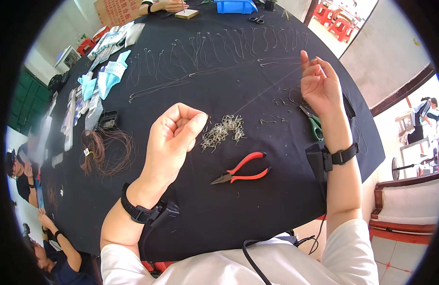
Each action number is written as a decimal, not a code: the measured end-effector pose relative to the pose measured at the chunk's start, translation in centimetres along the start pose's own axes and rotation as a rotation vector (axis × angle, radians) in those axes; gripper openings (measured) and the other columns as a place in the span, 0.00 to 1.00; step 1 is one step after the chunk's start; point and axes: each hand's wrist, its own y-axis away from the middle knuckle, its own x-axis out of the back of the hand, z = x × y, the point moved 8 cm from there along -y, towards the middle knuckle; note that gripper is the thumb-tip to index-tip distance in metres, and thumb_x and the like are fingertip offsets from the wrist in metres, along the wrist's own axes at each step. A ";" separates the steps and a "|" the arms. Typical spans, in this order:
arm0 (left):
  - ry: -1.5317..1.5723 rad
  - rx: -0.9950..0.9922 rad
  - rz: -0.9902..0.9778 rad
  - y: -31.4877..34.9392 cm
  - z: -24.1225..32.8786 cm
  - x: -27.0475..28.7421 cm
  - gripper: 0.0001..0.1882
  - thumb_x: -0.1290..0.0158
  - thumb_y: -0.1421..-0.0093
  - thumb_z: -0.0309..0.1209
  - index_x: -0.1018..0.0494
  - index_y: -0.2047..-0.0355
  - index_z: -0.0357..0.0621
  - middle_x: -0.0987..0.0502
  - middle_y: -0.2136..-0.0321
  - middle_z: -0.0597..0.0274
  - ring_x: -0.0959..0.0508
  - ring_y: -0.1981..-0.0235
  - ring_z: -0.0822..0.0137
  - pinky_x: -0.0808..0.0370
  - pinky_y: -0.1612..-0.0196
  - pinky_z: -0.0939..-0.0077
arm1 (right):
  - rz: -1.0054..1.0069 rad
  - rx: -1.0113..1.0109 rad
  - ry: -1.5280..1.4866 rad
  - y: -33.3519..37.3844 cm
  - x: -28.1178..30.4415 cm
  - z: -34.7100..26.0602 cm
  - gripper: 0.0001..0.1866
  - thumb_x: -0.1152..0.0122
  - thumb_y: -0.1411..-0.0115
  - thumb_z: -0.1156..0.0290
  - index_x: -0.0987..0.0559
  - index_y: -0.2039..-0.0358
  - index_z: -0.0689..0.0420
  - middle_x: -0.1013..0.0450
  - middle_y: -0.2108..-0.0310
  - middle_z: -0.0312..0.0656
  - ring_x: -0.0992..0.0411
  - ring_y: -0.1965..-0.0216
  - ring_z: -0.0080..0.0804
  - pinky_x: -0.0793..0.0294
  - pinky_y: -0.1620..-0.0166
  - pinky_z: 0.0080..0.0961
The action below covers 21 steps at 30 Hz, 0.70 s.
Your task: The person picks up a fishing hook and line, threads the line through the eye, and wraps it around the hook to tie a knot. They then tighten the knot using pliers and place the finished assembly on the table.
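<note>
Above the table's middle, my left hand (174,135) is closed in a pinch on what looks like a small fish hook (209,117), mostly covered by the fingertips. My right hand (321,83) is raised further right, fingers curled on a thin fishing line (269,89), which slants down toward the hook pile. Where the line ends near my left hand is too fine to see. A heap of silvery fish hooks (224,132) lies between the hands on the black cloth. Closer to me rest red-handled pliers (243,169), jaws pointing left.
Rows of hooks tied on line (238,45) stretch across the far side. Green-handled scissors (314,126) lie beside my right forearm. Left are brown line coils (108,147) and blue-white packets (112,73). A blue tray (236,6) stands far back. Other people work at the table's edges.
</note>
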 end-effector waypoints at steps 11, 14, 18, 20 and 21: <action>-0.110 -0.034 -0.061 0.4 1.0 -1.2 0.07 0.44 0.34 0.32 0.26 0.64 0.41 0.31 0.79 0.80 0.39 0.78 0.89 0.43 0.75 0.91 | -0.156 0.194 0.844 3.5 -7.2 3.6 0.12 0.45 0.34 0.71 0.26 0.53 0.64 0.22 0.61 0.45 0.22 0.61 0.28 0.20 0.57 0.22; -0.206 -0.073 -0.041 0.4 1.1 -0.9 0.06 0.45 0.34 0.31 0.26 0.64 0.41 0.31 0.79 0.80 0.39 0.79 0.88 0.43 0.75 0.90 | -0.172 0.203 1.097 4.7 -9.0 5.7 0.13 0.43 0.34 0.72 0.27 0.53 0.66 0.21 0.61 0.46 0.21 0.60 0.29 0.21 0.58 0.21; -0.119 -0.086 -0.037 0.5 1.1 -1.3 0.07 0.45 0.35 0.30 0.26 0.64 0.39 0.26 0.77 0.75 0.32 0.77 0.88 0.37 0.72 0.93 | -0.196 0.195 1.194 5.5 -9.6 7.1 0.12 0.41 0.36 0.74 0.27 0.55 0.67 0.20 0.64 0.46 0.20 0.61 0.29 0.21 0.58 0.20; -0.135 -0.082 -0.041 0.6 1.0 -1.4 0.06 0.45 0.35 0.29 0.26 0.64 0.39 0.24 0.76 0.72 0.31 0.77 0.89 0.36 0.72 0.93 | -0.277 0.141 1.224 5.7 -9.8 8.1 0.10 0.40 0.36 0.74 0.25 0.58 0.66 0.20 0.64 0.47 0.20 0.62 0.28 0.22 0.59 0.20; -0.151 -0.079 -0.051 0.6 0.9 -1.5 0.06 0.45 0.35 0.29 0.26 0.64 0.38 0.22 0.75 0.70 0.30 0.76 0.89 0.36 0.72 0.93 | -0.289 0.144 1.222 5.7 -9.8 8.3 0.07 0.39 0.37 0.75 0.22 0.62 0.65 0.20 0.65 0.44 0.21 0.63 0.25 0.22 0.60 0.19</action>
